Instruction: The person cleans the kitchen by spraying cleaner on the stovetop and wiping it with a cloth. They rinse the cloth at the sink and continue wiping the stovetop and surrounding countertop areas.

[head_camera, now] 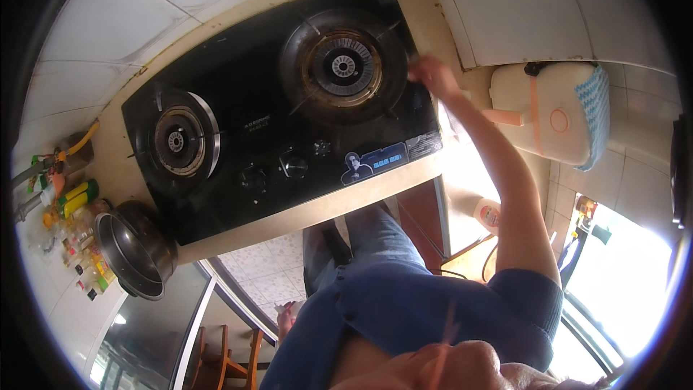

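Observation:
A two-burner gas cooktop with a black top (238,81) lies before me. My right hand (433,75) reaches to its right edge, with the fingertips at the rim of the large burner's dark round support (398,86); whether they hold anything is hidden by blur. The large burner head (343,66) and the smaller left one (176,142) stand bare. Low beside my body, my left hand (285,320) holds a crumpled white paper or cloth (295,309), partly hidden by my clothing. Control knobs, one of them round (293,167), sit near the front edge.
A dark metal pot (132,249) stands left of the cooktop, with bottles (81,238) and a yellow-green container (78,199) beyond. To the right are a pale appliance (547,114) with a blue-white cloth (593,119) and a white bottle (487,215). Tiled walls rise behind.

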Tool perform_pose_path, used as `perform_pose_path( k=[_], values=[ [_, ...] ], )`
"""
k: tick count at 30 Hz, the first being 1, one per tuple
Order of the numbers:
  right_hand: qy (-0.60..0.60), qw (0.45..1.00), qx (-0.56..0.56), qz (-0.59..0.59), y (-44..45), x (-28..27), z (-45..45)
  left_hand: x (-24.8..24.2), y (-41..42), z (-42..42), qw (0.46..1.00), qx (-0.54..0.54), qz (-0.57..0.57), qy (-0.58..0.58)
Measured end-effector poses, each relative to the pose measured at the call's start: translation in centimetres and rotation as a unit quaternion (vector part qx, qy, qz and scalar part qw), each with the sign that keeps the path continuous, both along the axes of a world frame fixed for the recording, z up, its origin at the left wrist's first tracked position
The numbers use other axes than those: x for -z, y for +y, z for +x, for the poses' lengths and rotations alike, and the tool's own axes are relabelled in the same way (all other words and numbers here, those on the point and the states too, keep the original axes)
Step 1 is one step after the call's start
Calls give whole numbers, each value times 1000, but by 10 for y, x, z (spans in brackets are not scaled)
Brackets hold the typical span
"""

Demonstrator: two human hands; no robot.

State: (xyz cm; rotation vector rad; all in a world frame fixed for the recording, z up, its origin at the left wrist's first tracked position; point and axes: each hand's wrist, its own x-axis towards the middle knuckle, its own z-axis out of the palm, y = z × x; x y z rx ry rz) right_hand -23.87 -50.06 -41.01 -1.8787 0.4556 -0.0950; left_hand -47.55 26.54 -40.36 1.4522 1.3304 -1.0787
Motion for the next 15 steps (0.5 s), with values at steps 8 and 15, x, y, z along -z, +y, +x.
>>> perform_pose_path(
  k=[8, 15],
  values=[
    [64, 952, 84, -286, 54, -10, -46, 15, 37, -12, 994, -64, -67, -59],
    [-54, 907, 184, -374, 176, 12, -62, 9, 77, -12, 994, -60, -63, -73]
  ],
)
